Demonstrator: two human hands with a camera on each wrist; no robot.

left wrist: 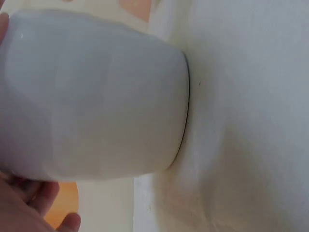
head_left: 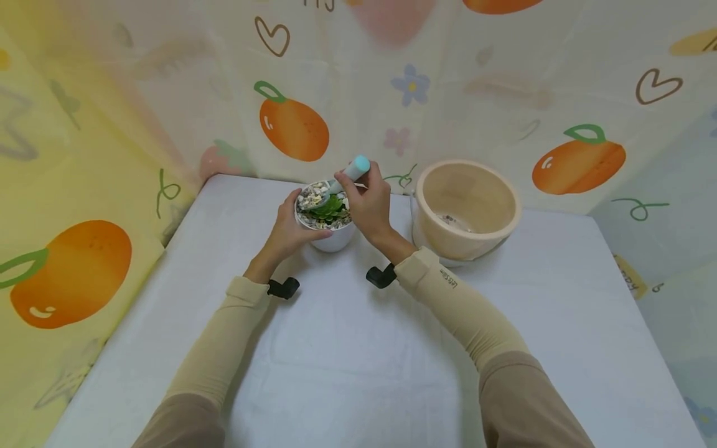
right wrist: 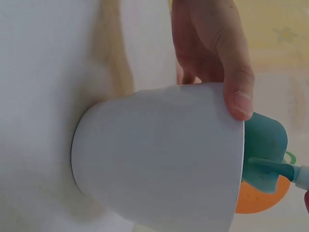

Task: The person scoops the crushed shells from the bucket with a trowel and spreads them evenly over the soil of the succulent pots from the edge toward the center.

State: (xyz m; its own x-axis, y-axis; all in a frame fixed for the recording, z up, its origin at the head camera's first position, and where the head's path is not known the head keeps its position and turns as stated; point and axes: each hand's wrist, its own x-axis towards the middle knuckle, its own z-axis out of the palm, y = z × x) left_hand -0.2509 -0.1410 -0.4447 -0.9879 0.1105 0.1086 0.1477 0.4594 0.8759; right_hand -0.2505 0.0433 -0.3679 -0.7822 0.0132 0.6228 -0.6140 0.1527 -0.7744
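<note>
A white flowerpot (head_left: 334, 239) stands upright on the table, holding a green succulent (head_left: 330, 210) among pale pebbles (head_left: 311, 194). My left hand (head_left: 288, 230) grips the pot's left side, its thumb (right wrist: 240, 99) over the rim in the right wrist view. With my right hand (head_left: 372, 205) I hold a small shovel (head_left: 356, 167) by its light handle with a turquoise end. The teal shovel blade (right wrist: 264, 151) is at the pot's mouth; its tip is hidden in the right wrist view. The left wrist view is mostly filled by the pot's smooth wall (left wrist: 106, 96).
Right of the flowerpot, near the table's back edge, stands a larger cream-coloured pot (head_left: 467, 171) with a few dark bits on its bottom. A white cloth covers the table (head_left: 358, 361). A curtain (head_left: 358, 106) printed with oranges hangs close behind.
</note>
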